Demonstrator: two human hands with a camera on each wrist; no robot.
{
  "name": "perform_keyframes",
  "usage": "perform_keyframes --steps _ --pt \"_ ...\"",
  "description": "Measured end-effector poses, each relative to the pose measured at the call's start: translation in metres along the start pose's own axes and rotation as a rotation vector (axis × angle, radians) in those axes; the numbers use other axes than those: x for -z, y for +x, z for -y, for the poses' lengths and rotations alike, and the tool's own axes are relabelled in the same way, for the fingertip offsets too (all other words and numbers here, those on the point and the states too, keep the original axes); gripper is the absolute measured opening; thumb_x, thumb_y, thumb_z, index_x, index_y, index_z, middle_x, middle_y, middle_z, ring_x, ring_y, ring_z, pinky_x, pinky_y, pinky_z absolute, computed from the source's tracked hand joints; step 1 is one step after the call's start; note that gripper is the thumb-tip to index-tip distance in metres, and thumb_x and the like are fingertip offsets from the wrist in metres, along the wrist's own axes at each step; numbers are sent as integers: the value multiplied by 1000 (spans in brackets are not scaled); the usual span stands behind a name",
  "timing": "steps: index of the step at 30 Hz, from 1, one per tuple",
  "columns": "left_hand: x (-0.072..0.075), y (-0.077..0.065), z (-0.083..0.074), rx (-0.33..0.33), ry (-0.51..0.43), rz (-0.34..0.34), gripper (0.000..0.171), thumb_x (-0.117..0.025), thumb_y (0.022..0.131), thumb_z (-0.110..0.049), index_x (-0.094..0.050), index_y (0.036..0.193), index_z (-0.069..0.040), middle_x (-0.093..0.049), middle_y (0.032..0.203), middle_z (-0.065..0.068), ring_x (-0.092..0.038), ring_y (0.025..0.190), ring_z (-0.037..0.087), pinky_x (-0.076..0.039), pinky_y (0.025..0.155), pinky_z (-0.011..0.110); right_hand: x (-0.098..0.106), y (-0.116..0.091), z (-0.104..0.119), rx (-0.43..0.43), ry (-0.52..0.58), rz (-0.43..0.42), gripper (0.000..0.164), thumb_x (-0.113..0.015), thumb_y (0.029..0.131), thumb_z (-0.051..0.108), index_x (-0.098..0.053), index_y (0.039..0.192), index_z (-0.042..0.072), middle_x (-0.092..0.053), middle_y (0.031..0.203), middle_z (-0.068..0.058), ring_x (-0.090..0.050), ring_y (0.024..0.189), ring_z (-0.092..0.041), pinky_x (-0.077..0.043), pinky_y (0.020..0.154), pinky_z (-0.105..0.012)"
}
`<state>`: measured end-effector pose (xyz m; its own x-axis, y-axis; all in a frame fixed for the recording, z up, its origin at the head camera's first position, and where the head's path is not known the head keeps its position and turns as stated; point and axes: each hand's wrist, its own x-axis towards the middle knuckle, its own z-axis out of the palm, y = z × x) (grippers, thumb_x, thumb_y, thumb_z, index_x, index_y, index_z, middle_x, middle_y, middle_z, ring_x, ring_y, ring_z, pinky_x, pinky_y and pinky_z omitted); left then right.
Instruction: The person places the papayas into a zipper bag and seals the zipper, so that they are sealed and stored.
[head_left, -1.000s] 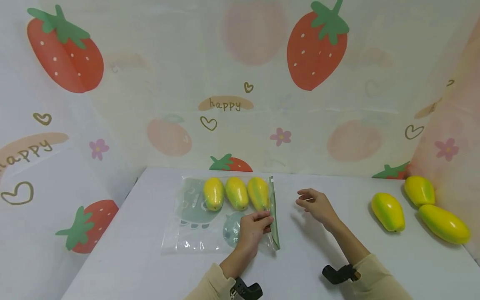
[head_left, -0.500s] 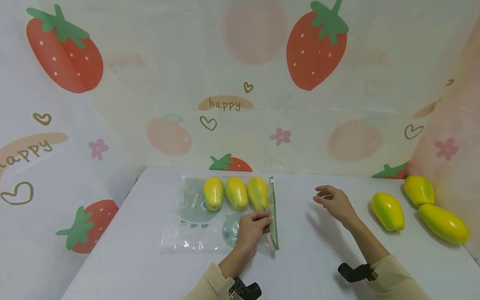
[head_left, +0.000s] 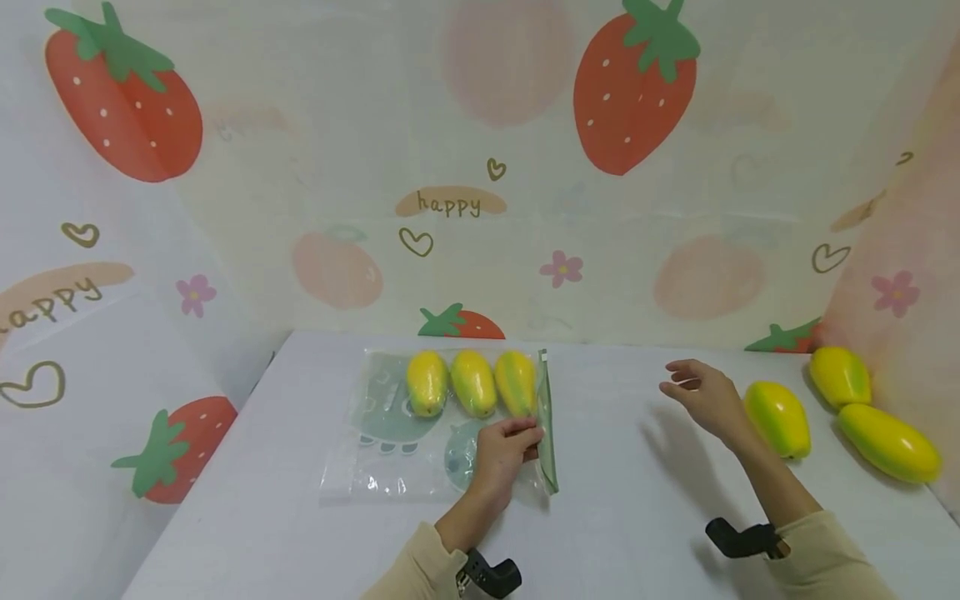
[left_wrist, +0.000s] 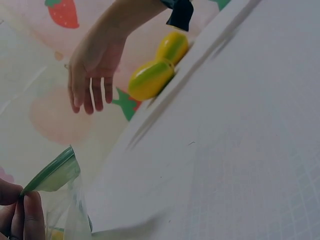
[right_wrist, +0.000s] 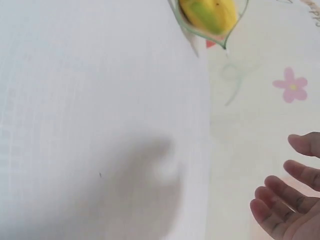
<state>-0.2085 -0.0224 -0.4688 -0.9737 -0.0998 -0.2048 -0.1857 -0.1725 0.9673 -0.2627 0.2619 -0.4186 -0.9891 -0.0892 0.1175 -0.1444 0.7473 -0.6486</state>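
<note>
Your left hand pinches the rim of the bag; your right hand, fingers apart and loosely bent, holds nothing, near three loose fruits. The bag lies on the table, three fruits inside; its film looks limp, slippery: grip the rim. Loose fruits look firm, smooth: cup their middles.

The bag is made of clear, glossy, crinkled plastic and is edged with a smooth plastic strip. The yellow-green fruits are finished smooth and shiny. The tabletop is surfaced matt; the sleeves are made of matt cloth.
</note>
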Motion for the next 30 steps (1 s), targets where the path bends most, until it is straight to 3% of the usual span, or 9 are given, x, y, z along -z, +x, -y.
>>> perform_keyframes --steps 11,18,30 --pt "0 0 0 15 9 11 23 -70 85 -2 -68 106 7 -71 88 4 -62 67 6 -56 64 21 25 -9 -9 37 -131 -48 44 -62 94 21 -54 125 -9 -58 118 -35 -57 107 -49 -51 86 -58" --pt "0 1 1 18 9 18 23 -70 85 -1 -69 106 7 -70 86 4 -62 67 6 -57 65 21 40 -14 -18 -10 -181 -54 50 -59 96 28 -50 130 -7 -52 124 -35 -51 111 -49 -48 85 -59" --pt "0 0 1 25 25 12 24 -70 86 -3 -69 108 6 -70 89 4 -62 68 6 -57 66 23 53 -15 -38 -13 -255 -123 51 -62 94 25 -50 127 -12 -47 123 -40 -48 106 -52 -45 85 -63"
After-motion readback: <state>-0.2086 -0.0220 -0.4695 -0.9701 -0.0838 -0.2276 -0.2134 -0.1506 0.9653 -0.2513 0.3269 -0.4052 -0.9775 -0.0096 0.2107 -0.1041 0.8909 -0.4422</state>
